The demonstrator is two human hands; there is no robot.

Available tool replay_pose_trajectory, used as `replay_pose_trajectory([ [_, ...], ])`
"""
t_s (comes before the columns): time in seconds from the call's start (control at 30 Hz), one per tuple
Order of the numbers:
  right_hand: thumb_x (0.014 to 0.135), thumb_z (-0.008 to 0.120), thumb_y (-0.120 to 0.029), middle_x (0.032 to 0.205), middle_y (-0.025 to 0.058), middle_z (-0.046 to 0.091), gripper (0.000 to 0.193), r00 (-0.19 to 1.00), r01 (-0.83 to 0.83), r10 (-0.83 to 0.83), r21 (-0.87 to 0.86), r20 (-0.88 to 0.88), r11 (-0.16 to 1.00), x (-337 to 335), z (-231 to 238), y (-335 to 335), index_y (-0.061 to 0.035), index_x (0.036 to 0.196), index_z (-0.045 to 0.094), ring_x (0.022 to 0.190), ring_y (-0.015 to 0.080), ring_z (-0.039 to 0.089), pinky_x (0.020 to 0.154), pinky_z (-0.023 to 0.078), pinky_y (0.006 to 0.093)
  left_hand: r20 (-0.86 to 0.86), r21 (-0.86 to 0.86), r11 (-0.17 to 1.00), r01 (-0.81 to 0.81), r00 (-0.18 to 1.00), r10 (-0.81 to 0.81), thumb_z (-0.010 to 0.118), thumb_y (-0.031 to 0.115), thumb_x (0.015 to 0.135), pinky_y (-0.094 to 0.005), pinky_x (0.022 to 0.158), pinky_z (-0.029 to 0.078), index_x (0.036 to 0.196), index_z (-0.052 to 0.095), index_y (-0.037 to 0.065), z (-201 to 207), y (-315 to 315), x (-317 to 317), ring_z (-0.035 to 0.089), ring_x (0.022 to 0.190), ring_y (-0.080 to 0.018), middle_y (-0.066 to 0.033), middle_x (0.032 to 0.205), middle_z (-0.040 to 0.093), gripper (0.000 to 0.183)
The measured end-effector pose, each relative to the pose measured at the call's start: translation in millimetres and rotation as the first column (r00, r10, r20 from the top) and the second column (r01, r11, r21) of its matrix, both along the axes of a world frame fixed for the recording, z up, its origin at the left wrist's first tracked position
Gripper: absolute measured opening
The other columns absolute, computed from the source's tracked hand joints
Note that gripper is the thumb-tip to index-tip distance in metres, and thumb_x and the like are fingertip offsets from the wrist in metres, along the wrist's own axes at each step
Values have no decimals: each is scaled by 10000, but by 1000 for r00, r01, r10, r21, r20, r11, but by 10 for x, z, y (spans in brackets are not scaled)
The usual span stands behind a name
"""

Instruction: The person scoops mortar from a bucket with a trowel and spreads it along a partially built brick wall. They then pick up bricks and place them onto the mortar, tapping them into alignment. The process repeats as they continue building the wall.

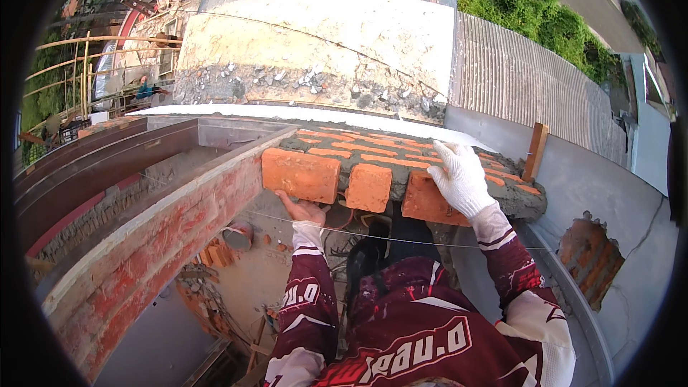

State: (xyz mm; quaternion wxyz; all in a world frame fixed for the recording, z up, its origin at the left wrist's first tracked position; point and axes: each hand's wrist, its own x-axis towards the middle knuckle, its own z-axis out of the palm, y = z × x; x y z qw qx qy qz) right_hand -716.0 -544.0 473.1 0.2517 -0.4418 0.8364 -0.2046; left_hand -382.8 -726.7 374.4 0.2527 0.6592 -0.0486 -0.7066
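An orange brick (301, 174) sits at the left end of the wall's near edge, against a long beam. Palm up, my bare left hand (303, 209) is at its underside, its fingers partly hidden behind the brick. A shorter brick piece (368, 188) stands to its right with a gap between them. Further right is another brick (428, 199). My right hand (460, 178), in a white knit glove, lies over that brick's right part with fingers apart, reaching onto the wall top. Grey mortar (401, 160) and rows of brick edges cover the top.
The reddish beam (158, 244) slants down at left, beside dark steel beams (93, 150). A thin string (401, 238) crosses in front of me. A wooden stake (534, 152) stands at the wall's right end. Far below lie loose bricks (216, 252) and a bucket (237, 235).
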Motion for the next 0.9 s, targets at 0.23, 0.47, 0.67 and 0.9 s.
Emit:
replay_pose_trajectory([
  [0.23,862,754,-208,1243,186,659,533,999,-11,8,67,46,998,62,56,129,-42,1347,608,1142,395,598,978,483,488,-20,-42,997,-59,998,59,430,1033,690,-708,1155,254,1618,303,185,-125,-44,57,310,1500,-373,-130,1657,288,1264],
  [0.47,857,755,-207,1236,182,657,538,999,11,-13,57,40,998,81,-7,275,-43,1348,609,1134,392,599,969,483,495,-19,-88,993,-74,997,73,491,1016,678,-704,1160,273,1621,287,162,2,-95,-75,316,1495,-375,-132,1653,280,1288],
  [0.67,840,785,-255,1258,179,650,582,998,58,-57,77,-4,995,-26,1,468,-43,1353,609,1149,386,591,985,477,490,-42,-15,999,48,998,-49,461,1011,706,-719,1193,144,1638,218,101,-4,-38,37,216,1540,-399,-166,1684,206,1324],
  [0.9,675,901,-434,1419,212,541,962,979,-175,199,300,-52,938,-37,391,872,-103,1479,490,1326,403,496,1091,401,531,26,103,980,168,985,-172,439,960,781,-691,1215,-3,1641,141,20,-239,578,229,118,1579,-400,-226,1689,178,1308],
])
